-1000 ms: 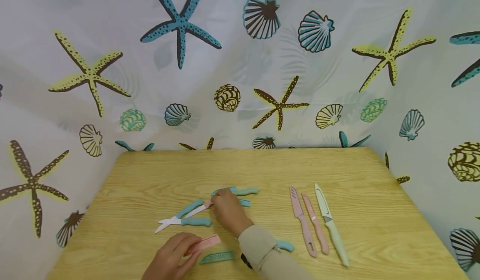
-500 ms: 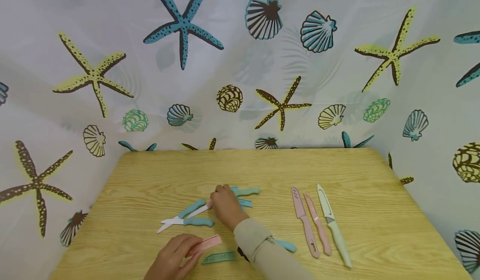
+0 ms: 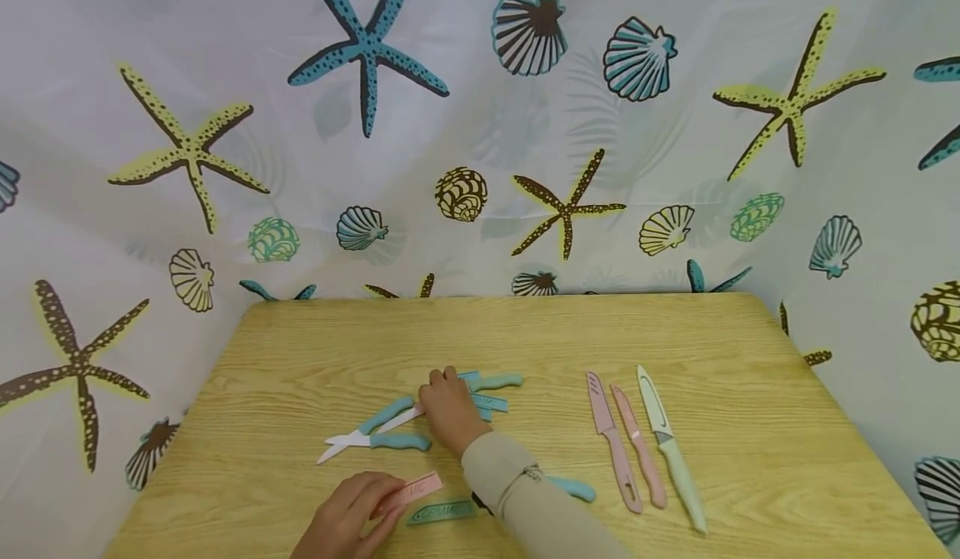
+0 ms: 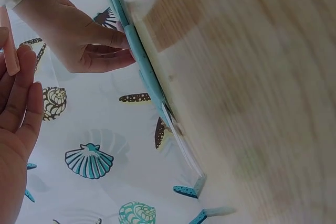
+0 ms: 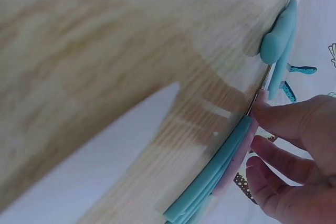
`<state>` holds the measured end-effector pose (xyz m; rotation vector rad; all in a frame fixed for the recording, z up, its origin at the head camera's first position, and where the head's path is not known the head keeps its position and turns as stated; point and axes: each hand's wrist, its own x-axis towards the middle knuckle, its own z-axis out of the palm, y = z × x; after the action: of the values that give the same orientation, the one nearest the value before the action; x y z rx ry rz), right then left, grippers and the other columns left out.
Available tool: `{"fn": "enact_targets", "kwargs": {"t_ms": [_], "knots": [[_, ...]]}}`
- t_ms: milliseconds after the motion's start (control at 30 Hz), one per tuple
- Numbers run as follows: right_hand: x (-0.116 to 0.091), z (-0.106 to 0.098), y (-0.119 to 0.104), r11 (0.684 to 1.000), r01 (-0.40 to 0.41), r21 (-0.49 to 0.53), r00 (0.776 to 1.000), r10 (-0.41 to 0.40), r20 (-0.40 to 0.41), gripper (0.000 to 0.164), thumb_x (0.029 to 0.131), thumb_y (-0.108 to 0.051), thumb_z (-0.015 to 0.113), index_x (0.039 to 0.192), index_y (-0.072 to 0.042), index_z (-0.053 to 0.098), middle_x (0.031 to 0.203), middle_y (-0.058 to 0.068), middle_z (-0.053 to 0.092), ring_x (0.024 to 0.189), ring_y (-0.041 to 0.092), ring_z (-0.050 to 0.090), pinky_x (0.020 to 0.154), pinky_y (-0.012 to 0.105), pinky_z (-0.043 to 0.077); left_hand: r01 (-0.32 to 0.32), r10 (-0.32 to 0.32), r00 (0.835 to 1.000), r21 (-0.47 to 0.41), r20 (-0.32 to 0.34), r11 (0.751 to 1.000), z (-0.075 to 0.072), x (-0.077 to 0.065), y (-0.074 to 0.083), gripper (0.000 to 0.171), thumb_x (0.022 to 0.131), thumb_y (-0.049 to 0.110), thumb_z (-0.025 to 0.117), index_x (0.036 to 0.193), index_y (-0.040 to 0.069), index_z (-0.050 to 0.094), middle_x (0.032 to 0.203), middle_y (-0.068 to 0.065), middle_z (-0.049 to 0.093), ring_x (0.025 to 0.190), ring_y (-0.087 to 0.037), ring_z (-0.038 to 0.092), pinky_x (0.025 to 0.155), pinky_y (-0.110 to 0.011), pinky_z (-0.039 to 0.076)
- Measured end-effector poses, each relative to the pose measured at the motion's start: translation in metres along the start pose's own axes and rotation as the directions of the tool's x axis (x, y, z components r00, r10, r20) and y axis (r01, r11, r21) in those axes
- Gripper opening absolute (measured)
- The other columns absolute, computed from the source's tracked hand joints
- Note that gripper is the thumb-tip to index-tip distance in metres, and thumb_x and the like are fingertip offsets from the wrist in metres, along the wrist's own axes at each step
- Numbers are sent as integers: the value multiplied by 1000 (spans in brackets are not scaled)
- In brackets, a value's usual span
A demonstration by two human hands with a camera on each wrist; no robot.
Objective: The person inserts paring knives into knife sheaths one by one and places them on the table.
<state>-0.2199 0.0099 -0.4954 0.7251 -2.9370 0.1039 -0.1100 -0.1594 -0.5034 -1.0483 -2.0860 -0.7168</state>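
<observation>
My left hand (image 3: 341, 516) holds a pink blade sheath (image 3: 422, 486) marked with raised letters, just above the table. A green sheath (image 3: 442, 511) lies beside it. Farther forward, my right hand (image 3: 450, 413) pinches the pink handle (image 5: 236, 158) of a white-bladed knife between thumb and fingers; in the head view that hand hides most of the handle. Two blue-handled knives (image 3: 401, 441) with crossed white blades lie left of it. Blue sheaths (image 3: 491, 404) and a green-handled knife (image 3: 501, 381) lie to its right, and the sheaths touch the pink handle in the right wrist view.
On the right lie a mauve-pink sheathed knife (image 3: 618, 459), a pink sheathed knife (image 3: 645, 467) and a pale green sheathed knife (image 3: 681, 476). Another blue knife handle (image 3: 573, 488) shows past my right forearm. A shell-and-starfish curtain (image 3: 465, 251) surrounds the wooden table (image 3: 315, 342).
The head view has shifted slightly. My right hand stays at the pink-handled knife with its fingers a little readjusted; my left hand keeps the pink sheath in nearly the same place.
</observation>
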Motion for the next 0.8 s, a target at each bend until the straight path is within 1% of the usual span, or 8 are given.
{"fn": "enact_targets", "kwargs": {"t_ms": [167,233,333,433,567,700,800], "knots": [[2,2,2,999,25,-27,1000,-25,11,16,91,-27,63,98,-16,73,93,3,62,86,19,52,71,30,52,9,-9,1000,-6,14,1000,0,-1,1,29,99,30,52,98,7,68,91,-2,64,76,-12,59,69,-20,50],[3,3,3,998,44,-44,999,-43,10,15,90,-25,64,98,-17,73,93,2,63,85,19,53,72,29,53,7,-7,1000,-8,13,1000,1,-1,1,28,99,30,53,99,7,68,91,-2,64,76,-12,59,68,-20,50],[3,3,4,994,76,-78,997,-74,23,13,89,-21,67,100,-17,72,94,1,64,86,19,55,77,30,54,-2,2,1000,-12,4,1000,3,-1,1,28,99,30,53,99,7,68,91,-2,65,77,-13,60,68,-21,50],[3,1,5,982,125,-142,991,-117,63,17,88,-20,69,105,-19,71,97,-1,65,88,18,58,80,30,54,-11,11,1000,-15,-2,1000,4,-1,0,28,99,30,54,98,7,69,91,-2,65,76,-14,60,68,-21,50],[3,-1,5,967,177,-180,980,-156,125,23,88,-23,70,111,-22,69,103,-3,65,92,16,59,82,28,54,-20,20,1000,-13,-10,1000,6,-1,-1,28,99,30,54,97,6,69,90,-3,65,76,-14,61,67,-22,51],[3,0,7,959,202,-199,974,-175,143,24,88,-22,70,111,-24,69,103,-5,65,92,14,59,81,26,53,-28,28,999,-13,-20,1000,7,-2,-2,29,98,30,54,97,6,69,89,-3,65,76,-16,62,66,-23,50],[2,2,9,950,216,-227,973,-191,127,22,88,-21,70,110,-25,69,102,-6,66,90,13,58,79,25,52,-22,22,1000,-12,-19,1000,7,-2,-1,29,98,31,54,97,6,69,89,-3,65,75,-15,61,65,-22,50]]}}
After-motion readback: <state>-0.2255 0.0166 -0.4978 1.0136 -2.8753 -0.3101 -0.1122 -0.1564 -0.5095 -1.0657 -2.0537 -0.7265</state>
